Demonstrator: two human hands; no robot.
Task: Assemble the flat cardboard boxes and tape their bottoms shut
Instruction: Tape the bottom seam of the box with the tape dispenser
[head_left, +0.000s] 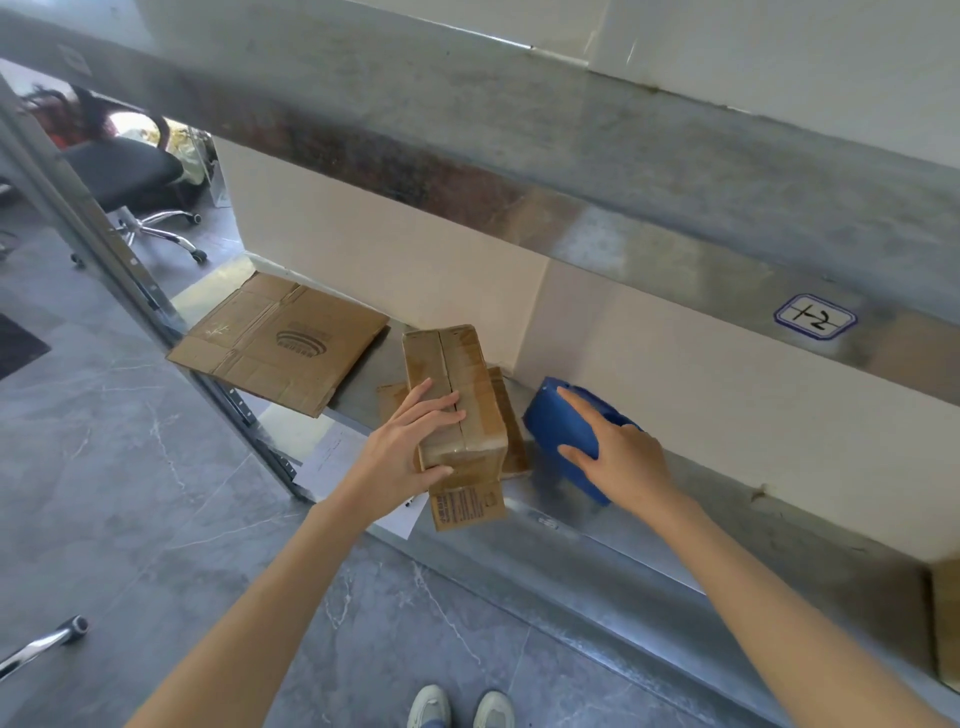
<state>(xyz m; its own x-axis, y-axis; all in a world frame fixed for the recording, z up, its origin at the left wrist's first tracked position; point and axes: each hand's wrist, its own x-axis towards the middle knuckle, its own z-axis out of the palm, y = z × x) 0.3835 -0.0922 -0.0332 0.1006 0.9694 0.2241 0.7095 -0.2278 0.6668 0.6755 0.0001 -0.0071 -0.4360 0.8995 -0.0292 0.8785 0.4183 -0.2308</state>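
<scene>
A small assembled cardboard box (457, 384) stands on the metal shelf (571, 525), its taped flaps facing up. My left hand (410, 441) grips its near left edge, fingers over the top and thumb on the front face. A blue tape dispenser (558, 431) lies just right of the box against the wall. My right hand (618, 447) holds it, index finger stretched along its top and thumb on its near side. A flat cardboard box (280, 338) lies at the left end of the shelf, jutting over the edge. Another flat piece (511, 441) lies under the assembled box.
A white paper sheet (337, 457) hangs off the shelf front. An upper shelf beam (571, 208) with a label (814, 317) overhangs the work area. An office chair (124, 176) stands back left. A cardboard edge (945, 623) shows at far right. My shoes (460, 706) stand on grey tile floor.
</scene>
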